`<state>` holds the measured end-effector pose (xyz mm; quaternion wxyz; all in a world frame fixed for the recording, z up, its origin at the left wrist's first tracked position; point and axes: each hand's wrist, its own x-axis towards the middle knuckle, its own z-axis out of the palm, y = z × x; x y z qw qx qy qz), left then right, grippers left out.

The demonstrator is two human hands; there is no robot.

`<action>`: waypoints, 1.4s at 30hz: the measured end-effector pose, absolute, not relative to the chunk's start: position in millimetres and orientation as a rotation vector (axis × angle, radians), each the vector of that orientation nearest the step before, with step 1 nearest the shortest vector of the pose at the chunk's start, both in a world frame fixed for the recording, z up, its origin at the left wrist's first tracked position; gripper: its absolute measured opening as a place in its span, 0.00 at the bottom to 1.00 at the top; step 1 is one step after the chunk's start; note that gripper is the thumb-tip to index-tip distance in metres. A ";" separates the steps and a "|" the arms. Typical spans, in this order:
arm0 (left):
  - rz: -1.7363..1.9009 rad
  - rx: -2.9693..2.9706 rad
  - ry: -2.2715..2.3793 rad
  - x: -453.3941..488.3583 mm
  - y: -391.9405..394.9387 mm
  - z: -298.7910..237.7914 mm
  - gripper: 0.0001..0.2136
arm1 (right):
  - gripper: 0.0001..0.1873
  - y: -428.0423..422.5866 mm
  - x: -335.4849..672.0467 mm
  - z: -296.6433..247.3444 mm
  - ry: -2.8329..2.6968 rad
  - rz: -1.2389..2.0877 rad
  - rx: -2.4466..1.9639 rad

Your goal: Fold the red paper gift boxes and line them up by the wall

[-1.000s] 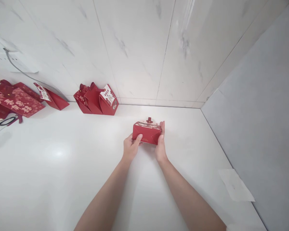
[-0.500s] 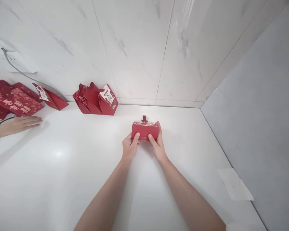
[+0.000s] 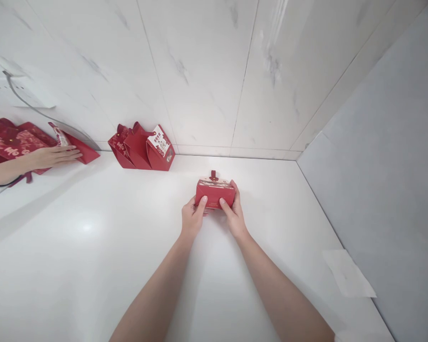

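Between my two hands is a red gift box (image 3: 215, 194), its plain red side with small gold print turned towards me. A patterned panel and a small red strap with a gold stud show at its far edge. My left hand (image 3: 193, 216) grips the box's left end, thumb on the red face. On the right end, my right hand (image 3: 234, 213) holds it the same way, its fingers curled round the far side. The fingers under the box are mostly hidden.
Several red gift boxes (image 3: 141, 149) stand against the marble-patterned wall. At the left, another person's hand (image 3: 62, 156) lies over a red box (image 3: 85, 149) beside more red packaging (image 3: 14, 142). A white sheet (image 3: 349, 273) lies at the table's right edge. A grey cable (image 3: 39, 113) runs along the wall.
The box in my hands has tilted slightly, showing more of its patterned panel. My hands have barely moved. The other person's hand has moved right and up, onto the red box near the wall.
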<state>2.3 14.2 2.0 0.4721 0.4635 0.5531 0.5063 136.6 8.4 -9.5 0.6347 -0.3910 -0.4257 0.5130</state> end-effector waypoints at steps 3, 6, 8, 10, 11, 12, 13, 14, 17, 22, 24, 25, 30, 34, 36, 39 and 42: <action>1.244 1.126 1.351 1.9 14.5 1.0 0.24 | 0.39 8.8 136.4 -10.4 -0.979 1.169 -0.909; 1.239 1.126 1.354 1.3 14.9 1.6 0.23 | 0.39 9.3 135.9 -10.8 -0.986 1.158 -0.922; 1.225 1.134 1.357 0.8 14.6 3.3 0.23 | 0.38 8.9 136.0 -9.5 -0.990 1.154 -0.923; 1.217 1.144 1.352 0.4 13.7 5.6 0.24 | 0.36 7.6 136.4 -7.0 -0.999 1.143 -0.917; 1.221 1.150 1.339 0.3 13.1 6.6 0.25 | 0.33 6.8 136.7 -5.6 -1.003 1.132 -0.911; 1.232 1.158 1.320 0.2 12.5 7.5 0.26 | 0.31 5.9 137.0 -4.3 -1.004 1.115 -0.905; 1.245 1.169 1.296 0.2 11.9 8.0 0.27 | 0.28 5.2 137.3 -3.2 -1.002 1.095 -0.899; 1.258 1.180 1.268 0.3 11.5 8.2 0.27 | 0.24 4.6 137.5 -2.5 -0.995 1.073 -0.896; 1.287 1.164 1.201 1.1 11.2 6.9 0.28 | 0.18 3.0 137.6 -1.8 -0.968 1.033 -0.913; 1.347 1.067 1.193 3.4 12.7 5.8 0.19 | 0.21 -2.8 136.9 1.1 -1.065 1.024 -0.931; 1.404 1.058 1.169 3.6 12.8 7.7 0.15 | 0.31 -4.6 136.3 2.6 -1.067 1.093 -0.921; 1.425 1.057 1.141 3.3 12.7 8.7 0.14 | 0.36 -4.8 136.0 3.0 -1.053 1.143 -0.919; 1.399 1.120 1.054 0.8 14.8 10.2 0.19 | 0.40 0.7 135.6 0.9 -1.009 1.215 -0.920; 1.367 1.181 1.158 -0.5 19.2 6.0 0.20 | 0.39 6.4 137.0 -3.7 -1.005 1.144 -0.972; 1.380 1.165 1.184 -0.9 21.0 4.3 0.20 | 0.37 8.1 138.0 -6.2 -1.003 1.139 -1.029; 1.388 1.162 1.166 -1.0 21.9 3.0 0.20 | 0.35 9.5 139.0 -9.0 -1.008 1.128 -1.091; 1.411 1.196 1.208 -0.9 20.2 1.7 0.20 | 0.35 10.3 139.1 -11.0 -0.999 1.111 -1.100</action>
